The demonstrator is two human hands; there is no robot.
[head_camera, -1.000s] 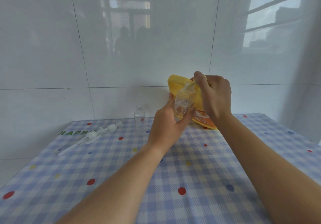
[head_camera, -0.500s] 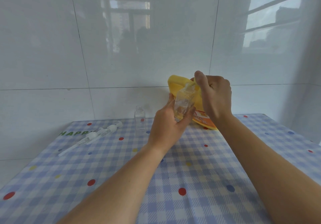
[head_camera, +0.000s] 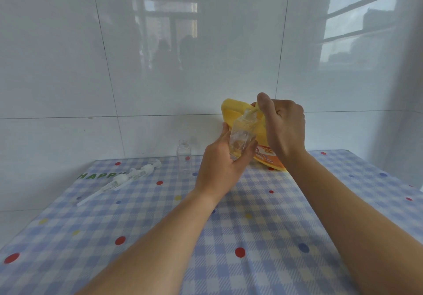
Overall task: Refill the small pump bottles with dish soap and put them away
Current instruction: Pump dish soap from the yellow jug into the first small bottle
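Note:
My left hand grips a small clear bottle, tilted with its open neck up and to the right. My right hand holds the yellow dish soap jug tipped over, its spout meeting the bottle's neck; my hand hides most of the jug. A little clear liquid sits in the bottle's lower part. A second small clear bottle stands uncapped on the table by the wall. Two white pump heads with their tubes lie to the left.
The table wears a blue checked cloth with coloured dots. A white tiled wall runs close behind the table, and another wall closes the right side.

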